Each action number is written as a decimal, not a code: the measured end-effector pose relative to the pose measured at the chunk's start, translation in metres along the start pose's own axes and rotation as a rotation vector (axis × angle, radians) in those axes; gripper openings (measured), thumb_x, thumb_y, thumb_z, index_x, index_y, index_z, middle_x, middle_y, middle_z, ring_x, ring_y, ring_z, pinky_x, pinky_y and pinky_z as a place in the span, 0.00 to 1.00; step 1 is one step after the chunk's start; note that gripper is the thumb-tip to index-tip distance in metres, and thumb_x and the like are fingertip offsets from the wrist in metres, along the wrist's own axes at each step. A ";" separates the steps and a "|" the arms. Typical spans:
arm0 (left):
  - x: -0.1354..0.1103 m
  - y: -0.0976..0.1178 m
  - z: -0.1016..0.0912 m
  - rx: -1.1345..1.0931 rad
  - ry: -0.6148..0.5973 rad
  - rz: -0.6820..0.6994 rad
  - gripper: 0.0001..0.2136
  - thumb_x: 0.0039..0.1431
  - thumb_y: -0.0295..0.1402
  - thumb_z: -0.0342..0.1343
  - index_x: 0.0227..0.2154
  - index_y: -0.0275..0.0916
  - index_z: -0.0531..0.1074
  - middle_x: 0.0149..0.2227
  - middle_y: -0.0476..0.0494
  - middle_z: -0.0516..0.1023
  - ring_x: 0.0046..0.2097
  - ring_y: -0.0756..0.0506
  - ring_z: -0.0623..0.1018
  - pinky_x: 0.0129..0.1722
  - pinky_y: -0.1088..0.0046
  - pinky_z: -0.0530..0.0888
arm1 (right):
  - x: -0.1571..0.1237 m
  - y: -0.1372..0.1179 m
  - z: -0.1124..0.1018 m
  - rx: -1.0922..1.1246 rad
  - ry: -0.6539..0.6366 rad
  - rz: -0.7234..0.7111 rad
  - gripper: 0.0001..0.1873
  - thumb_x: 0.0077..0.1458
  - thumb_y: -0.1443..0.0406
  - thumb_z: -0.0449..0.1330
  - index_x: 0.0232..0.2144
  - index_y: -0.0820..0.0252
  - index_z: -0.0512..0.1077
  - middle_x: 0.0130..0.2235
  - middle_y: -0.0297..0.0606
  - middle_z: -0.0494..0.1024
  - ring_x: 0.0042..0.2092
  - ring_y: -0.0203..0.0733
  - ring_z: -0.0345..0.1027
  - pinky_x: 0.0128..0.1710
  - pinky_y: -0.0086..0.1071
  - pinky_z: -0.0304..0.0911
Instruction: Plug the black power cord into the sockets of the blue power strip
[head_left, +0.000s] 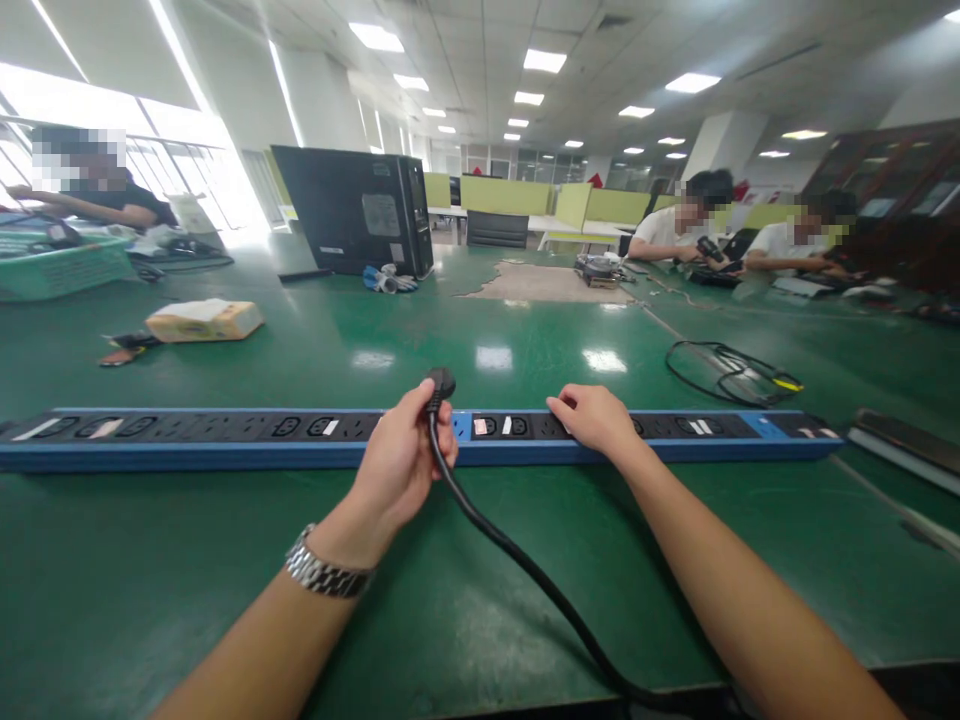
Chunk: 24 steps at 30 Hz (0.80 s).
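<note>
Black plug (440, 383) gripped in left hand (405, 462); right hand (596, 418) flat on blue-edged power strip (225, 440).

We're in a big open-plan office turned workshop: ceiling light panels (544, 60), green desk partitions (504, 194) at the back. A computer tower (352, 210) sits on the wide green counter (315, 345), with people (675, 228) working alongside.

Left hand (401, 460) grips plug (440, 384); right hand (596, 420) seemingly presses power strip (225, 435).
</note>
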<state>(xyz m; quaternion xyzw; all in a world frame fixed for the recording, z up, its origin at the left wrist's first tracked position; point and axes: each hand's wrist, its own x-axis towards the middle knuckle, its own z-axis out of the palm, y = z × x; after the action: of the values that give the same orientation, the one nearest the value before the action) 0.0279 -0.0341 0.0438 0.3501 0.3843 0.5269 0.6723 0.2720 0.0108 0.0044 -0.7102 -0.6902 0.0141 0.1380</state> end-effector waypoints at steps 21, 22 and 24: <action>0.012 -0.027 -0.024 0.354 0.060 -0.151 0.20 0.54 0.46 0.52 0.14 0.36 0.65 0.07 0.54 0.55 0.10 0.54 0.58 0.09 0.81 0.52 | -0.002 -0.001 -0.001 -0.009 0.007 0.003 0.22 0.58 0.50 0.48 0.32 0.54 0.76 0.34 0.38 0.80 0.36 0.41 0.71 0.31 0.29 0.56; 0.011 -0.028 -0.024 0.376 0.064 -0.139 0.21 0.53 0.47 0.52 0.14 0.36 0.65 0.07 0.53 0.56 0.10 0.53 0.59 0.09 0.81 0.52 | -0.002 -0.001 -0.001 -0.009 0.005 0.003 0.22 0.58 0.50 0.48 0.32 0.54 0.76 0.34 0.38 0.80 0.35 0.41 0.71 0.31 0.29 0.56; 0.011 -0.030 -0.024 0.417 0.076 -0.116 0.21 0.53 0.47 0.53 0.15 0.36 0.66 0.08 0.52 0.59 0.10 0.53 0.60 0.09 0.81 0.53 | -0.002 -0.001 -0.001 -0.010 -0.001 0.007 0.22 0.58 0.50 0.48 0.32 0.54 0.76 0.34 0.38 0.80 0.35 0.41 0.70 0.30 0.29 0.55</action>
<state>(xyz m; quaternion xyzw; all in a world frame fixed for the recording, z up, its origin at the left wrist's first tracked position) 0.0217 -0.0281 0.0052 0.4389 0.5297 0.4093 0.5994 0.2714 0.0087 0.0052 -0.7134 -0.6877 0.0116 0.1340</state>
